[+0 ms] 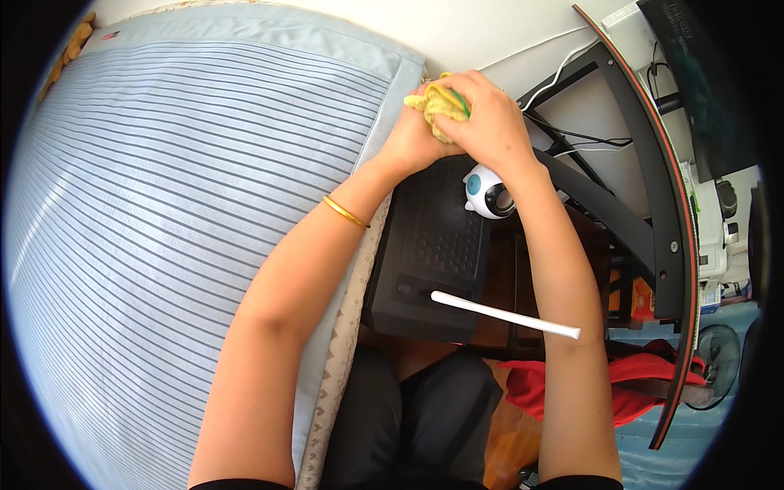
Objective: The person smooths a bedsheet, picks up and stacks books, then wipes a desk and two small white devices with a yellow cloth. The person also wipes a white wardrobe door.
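Note:
A bunched yellow cloth point(442, 116) with a green edge is held up between my two hands, above the far end of a black computer tower point(422, 257). My right hand point(493, 119) grips it from the right, fingers curled over the top. Close against it from the left is my left hand point(419, 144), closed around the lower part of the cloth; its fingertips are mostly hidden. Just below my right wrist, a white round device point(487, 191) with a teal disc and small ear-like points sits on the tower, partly covered by the arm.
To the left lies a bed with a striped blue mat point(214, 153). A desk's black metal frame point(649, 153) curves along the right, cables behind it. A white rod point(505, 315) crosses in front of my right forearm. Red fabric point(527, 386) and a fan point(716, 364) are lower right.

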The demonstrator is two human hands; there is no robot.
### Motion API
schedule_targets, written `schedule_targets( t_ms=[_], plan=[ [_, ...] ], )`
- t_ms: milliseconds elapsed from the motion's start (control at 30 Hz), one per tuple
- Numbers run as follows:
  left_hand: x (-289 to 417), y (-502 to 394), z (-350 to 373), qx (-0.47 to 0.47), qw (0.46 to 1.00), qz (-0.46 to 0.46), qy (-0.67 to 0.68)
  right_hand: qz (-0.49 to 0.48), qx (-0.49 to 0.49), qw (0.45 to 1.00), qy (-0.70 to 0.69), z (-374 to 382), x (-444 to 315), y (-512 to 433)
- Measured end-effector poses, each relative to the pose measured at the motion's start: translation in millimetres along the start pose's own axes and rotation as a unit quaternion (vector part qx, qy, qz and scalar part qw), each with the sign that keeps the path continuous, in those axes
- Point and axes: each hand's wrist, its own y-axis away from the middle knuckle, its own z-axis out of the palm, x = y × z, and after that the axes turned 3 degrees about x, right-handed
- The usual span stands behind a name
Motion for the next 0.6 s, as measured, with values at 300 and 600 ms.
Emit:
schedule_targets(
  t_ms=[300,600],
  plan=[
    [13.1,0.2,12.9,0.036,0.992,-0.091,0.081,0.345,0.011,0.849,-0.399,-17.0,64.1,-38.4],
    [1.0,-3.8,1.1,0.097,0.987,-0.125,0.039,0.329,0.074,0.869,-0.361,-33.8,15.4,44.8]
  ],
)
